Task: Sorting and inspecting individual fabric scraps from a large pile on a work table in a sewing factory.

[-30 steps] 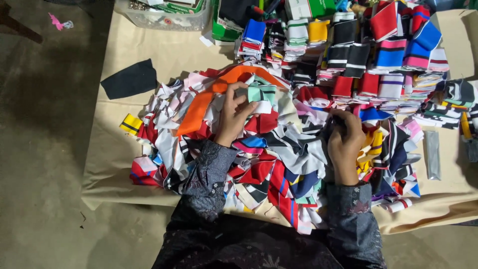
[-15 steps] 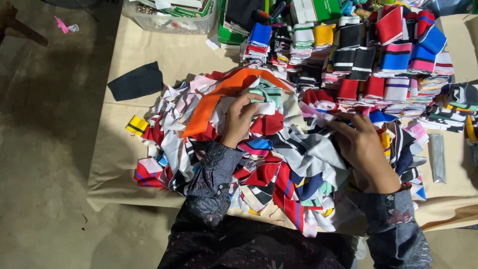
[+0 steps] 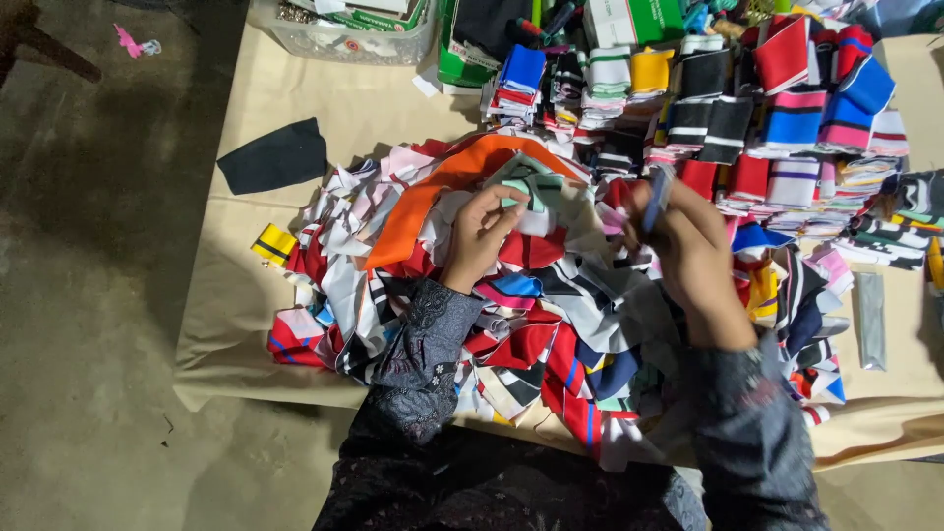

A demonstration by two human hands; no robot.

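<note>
A loose heap of striped and plain fabric pieces [image 3: 551, 324] in red, white, black, orange and blue covers a tan sheet [image 3: 246, 295] in front of me. My left hand [image 3: 482, 234] rests on the heap and pinches a pale green piece [image 3: 526, 187] beside a long orange strip [image 3: 433, 192]. My right hand [image 3: 688, 251] is raised above the heap, its fingers closed on a thin dark blue piece [image 3: 657, 195] held upright. Both forearms wear dark patterned sleeves.
Neat folded stacks of striped fabric [image 3: 747, 108] line the far right side. A clear plastic tub [image 3: 344, 29] and green boxes [image 3: 639, 18] stand at the back. A black piece [image 3: 275, 155] lies alone at left. A grey flat object [image 3: 870, 320] lies at right.
My right hand has lifted off the heap and moved up with a dark blue piece. My left hand has shifted slightly to pinch the pale green piece.
</note>
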